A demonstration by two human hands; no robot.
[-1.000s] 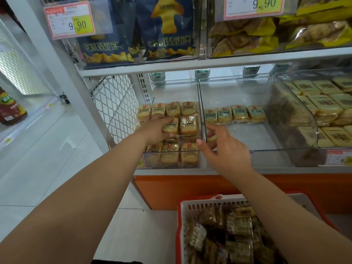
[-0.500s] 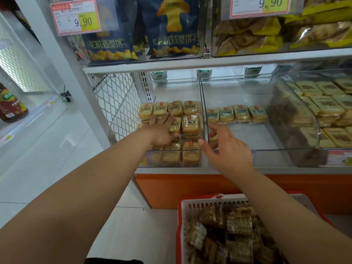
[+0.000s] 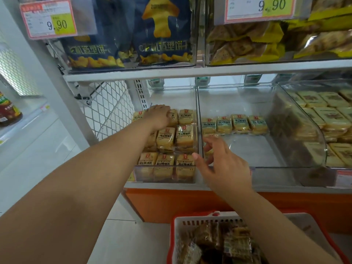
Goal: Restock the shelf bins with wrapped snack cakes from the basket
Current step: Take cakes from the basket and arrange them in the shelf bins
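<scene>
Snack cakes point(image 3: 165, 139): head view only. Left bin point(image 3: 165, 175) nearly full, three rows deep. Middle bin point(image 3: 266, 164): single back row, front bare. Basket point(image 3: 192, 221) below, many packs left. Left hand point(image 3: 159, 116) flat on back row, fingers straight. Right hand point(image 3: 222, 164) spread, holding nothing, at divider.

On the upper shelf point(image 3: 190, 73), dark blue snack bags point(image 3: 162, 35) are stood behind two price tags point(image 3: 48, 19) marked 9.90. Just right of those bags, yellow-wrapped biscuits point(image 3: 247, 44) are piled. Far left of the shelf, a red-labelled bottle point(image 3: 8, 109) is seen; below it, wire mesh point(image 3: 112, 109) is fixed.
</scene>
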